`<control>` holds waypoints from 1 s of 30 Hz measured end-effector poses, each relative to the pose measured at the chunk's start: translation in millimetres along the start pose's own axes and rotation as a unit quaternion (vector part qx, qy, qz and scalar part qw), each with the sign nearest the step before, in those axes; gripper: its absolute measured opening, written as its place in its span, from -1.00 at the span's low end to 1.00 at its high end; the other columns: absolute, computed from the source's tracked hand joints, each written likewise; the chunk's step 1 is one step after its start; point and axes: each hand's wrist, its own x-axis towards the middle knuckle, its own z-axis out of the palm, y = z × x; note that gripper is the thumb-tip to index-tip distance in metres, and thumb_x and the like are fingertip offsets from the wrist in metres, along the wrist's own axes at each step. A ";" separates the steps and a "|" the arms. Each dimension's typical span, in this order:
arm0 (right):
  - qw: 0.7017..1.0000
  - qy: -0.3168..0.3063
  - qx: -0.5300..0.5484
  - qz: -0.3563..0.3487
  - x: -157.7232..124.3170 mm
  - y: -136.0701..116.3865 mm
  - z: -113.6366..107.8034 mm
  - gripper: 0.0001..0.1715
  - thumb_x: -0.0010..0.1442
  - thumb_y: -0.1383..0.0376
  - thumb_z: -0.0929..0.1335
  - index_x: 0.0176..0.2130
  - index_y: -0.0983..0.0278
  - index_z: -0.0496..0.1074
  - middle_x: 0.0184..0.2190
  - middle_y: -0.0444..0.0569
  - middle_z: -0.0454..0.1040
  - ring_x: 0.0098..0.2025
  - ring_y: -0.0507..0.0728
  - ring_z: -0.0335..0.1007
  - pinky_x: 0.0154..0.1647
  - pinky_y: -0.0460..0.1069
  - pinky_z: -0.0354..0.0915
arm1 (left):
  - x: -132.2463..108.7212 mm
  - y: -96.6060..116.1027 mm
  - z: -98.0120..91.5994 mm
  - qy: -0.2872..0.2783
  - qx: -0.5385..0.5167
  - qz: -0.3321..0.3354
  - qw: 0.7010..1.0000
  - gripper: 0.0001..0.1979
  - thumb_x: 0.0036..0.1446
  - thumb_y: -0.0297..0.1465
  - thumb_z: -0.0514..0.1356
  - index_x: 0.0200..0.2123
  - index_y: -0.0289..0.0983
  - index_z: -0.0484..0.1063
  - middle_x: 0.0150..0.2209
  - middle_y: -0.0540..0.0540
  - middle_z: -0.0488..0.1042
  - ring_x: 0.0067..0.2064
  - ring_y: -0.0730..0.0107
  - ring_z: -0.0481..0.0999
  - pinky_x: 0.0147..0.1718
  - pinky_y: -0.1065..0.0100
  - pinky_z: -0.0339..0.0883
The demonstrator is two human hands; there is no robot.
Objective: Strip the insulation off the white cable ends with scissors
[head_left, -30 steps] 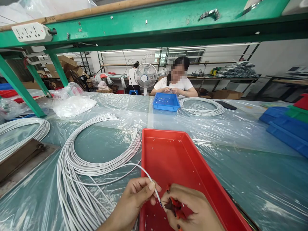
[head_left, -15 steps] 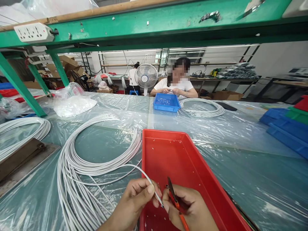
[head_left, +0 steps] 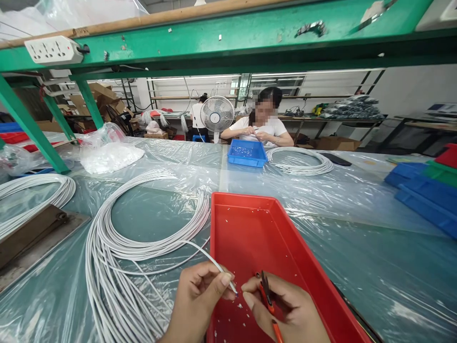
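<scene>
Between the thumb and fingers of my left hand, a white cable is pinched close to its end. A small dark-blue bit shows at that tip. My right hand is closed around orange-handled wire cutters, their dark jaws pointing up and away from me. The right thumb and forefinger tips are near the cable end, with a small gap between. Both hands are over the near part of a red tray, where small white scraps lie. The held cable runs back to a large coil of white cables on the left.
Plastic sheeting covers the table. A metal block and another cable coil lie left. Opposite sits a person behind a blue tray. Stacked blue bins stand right. A green beam crosses above.
My right hand has moved slightly right, away from the cable end, and the cutters have turned more upright. My left hand has shifted a little left with the cable.
</scene>
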 end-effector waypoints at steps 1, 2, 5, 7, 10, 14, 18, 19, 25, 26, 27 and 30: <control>1.000 -0.004 -0.019 -0.014 -0.5 -0.5 0.0 -0.86 0.00 0.29 0.34 -0.53 0.31 0.40 -0.62 -0.14 0.33 -0.59 0.01 0.24 -0.55 -0.14 0.22 | -0.3 -0.5 0.3 0.004 0.001 0.006 1.000 -0.80 -0.04 -0.32 0.28 -0.57 -0.34 0.47 -0.61 -0.02 0.46 -0.56 0.45 0.43 -0.50 0.46 0.26; 0.999 -0.008 -0.035 -0.026 -0.8 -1.0 0.0 -0.86 0.00 0.29 0.33 -0.53 0.31 0.40 -0.63 -0.14 0.33 -0.59 0.01 0.24 -0.55 -0.13 0.21 | -0.6 -1.1 0.4 0.006 0.002 0.011 1.000 -0.81 -0.05 -0.33 0.28 -0.57 -0.34 0.48 -0.61 -0.02 0.46 -0.55 0.45 0.43 -0.50 0.46 0.26; 0.996 -0.025 -0.066 -0.048 -0.7 -2.0 -0.2 -0.84 0.02 0.30 0.31 -0.52 0.32 0.39 -0.63 -0.13 0.33 -0.59 0.02 0.24 -0.56 -0.13 0.21 | -1.8 -3.6 -0.7 -0.006 0.009 0.022 1.000 -0.83 -0.02 -0.34 0.26 -0.54 -0.34 0.50 -0.60 -0.03 0.48 -0.53 0.43 0.43 -0.48 0.45 0.28; 0.995 -0.042 -0.081 -0.047 -0.5 -1.9 -1.0 -0.83 0.04 0.31 0.29 -0.54 0.33 0.37 -0.63 -0.13 0.31 -0.59 0.01 0.23 -0.56 -0.14 0.21 | -2.4 -5.5 -2.0 -0.012 0.020 0.031 0.999 -0.83 0.00 -0.34 0.25 -0.53 -0.33 0.50 -0.59 -0.04 0.48 -0.51 0.41 0.44 -0.46 0.44 0.29; 0.994 -0.046 -0.090 -0.043 -0.5 0.3 -0.7 -0.82 0.03 0.32 0.28 -0.56 0.32 0.33 -0.64 -0.15 0.27 -0.60 0.00 0.20 -0.58 -0.14 0.19 | -2.8 -8.0 -3.4 -0.013 0.044 0.041 0.998 -0.82 0.02 -0.34 0.23 -0.54 -0.32 0.50 -0.57 -0.05 0.49 -0.49 0.39 0.44 -0.44 0.43 0.30; 0.995 -0.005 -0.080 -0.059 -1.0 6.0 4.6 -0.86 -0.02 0.35 0.26 -0.58 0.29 0.30 -0.67 -0.18 0.22 -0.63 -0.02 0.11 -0.62 -0.14 0.11 | -3.2 -9.8 -3.2 -0.017 0.071 0.056 0.996 -0.82 0.04 -0.35 0.21 -0.54 -0.30 0.50 -0.55 -0.07 0.50 -0.48 0.35 0.44 -0.43 0.41 0.31; 0.991 0.013 -0.098 -0.092 -2.0 9.1 9.3 -0.85 -0.04 0.39 0.25 -0.61 0.27 0.25 -0.67 -0.20 0.14 -0.64 -0.04 0.04 -0.63 -0.14 0.04 | -4.3 -8.7 -2.9 -0.009 0.134 0.090 0.987 -0.81 0.04 -0.35 0.20 -0.53 -0.30 0.52 -0.56 -0.10 0.53 -0.49 0.32 0.46 -0.45 0.40 0.30; 0.989 0.015 -0.111 -0.099 -2.3 8.9 9.7 -0.85 -0.06 0.40 0.25 -0.62 0.27 0.23 -0.66 -0.21 0.12 -0.64 -0.04 0.03 -0.63 -0.14 0.03 | -4.6 -8.0 -3.1 -0.004 0.152 0.098 0.984 -0.81 0.04 -0.36 0.20 -0.54 -0.30 0.53 -0.56 -0.10 0.54 -0.50 0.31 0.46 -0.46 0.40 0.30; 0.979 0.005 -0.167 -0.118 -2.6 3.7 7.0 -0.86 -0.18 0.47 0.22 -0.62 0.26 0.15 -0.64 -0.23 0.05 -0.63 -0.05 0.00 -0.64 -0.16 0.01 | -7.0 -4.2 -3.2 0.008 0.214 0.159 0.964 -0.87 0.00 -0.47 0.23 -0.53 -0.27 0.57 -0.53 -0.09 0.58 -0.48 0.30 0.51 -0.43 0.41 0.32; 0.978 -0.006 -0.170 -0.118 -2.6 2.8 6.3 -0.85 -0.19 0.48 0.22 -0.62 0.25 0.14 -0.65 -0.24 0.04 -0.63 -0.06 -0.01 -0.65 -0.17 0.02 | -7.5 -4.0 -2.2 0.012 0.211 0.165 0.963 -0.88 -0.01 -0.48 0.23 -0.52 -0.26 0.57 -0.53 -0.09 0.59 -0.48 0.29 0.51 -0.43 0.41 0.32; 0.978 -0.017 -0.172 -0.113 -2.7 2.1 5.8 -0.84 -0.21 0.49 0.22 -0.62 0.25 0.12 -0.65 -0.24 0.03 -0.64 -0.06 -0.01 -0.66 -0.18 0.02 | -8.0 -3.9 -0.9 0.021 0.206 0.170 0.963 -0.87 -0.01 -0.49 0.23 -0.53 -0.26 0.57 -0.54 -0.09 0.59 -0.49 0.29 0.52 -0.44 0.41 0.32; 0.982 -0.034 -0.161 -0.090 -3.8 0.8 5.3 -0.84 -0.24 0.50 0.22 -0.61 0.26 0.14 -0.64 -0.25 0.05 -0.64 -0.06 0.00 -0.67 -0.19 0.04 | -9.4 -4.2 4.0 0.062 0.187 0.189 0.962 -0.87 -0.04 -0.49 0.24 -0.57 -0.25 0.58 -0.58 -0.09 0.57 -0.53 0.27 0.51 -0.49 0.40 0.31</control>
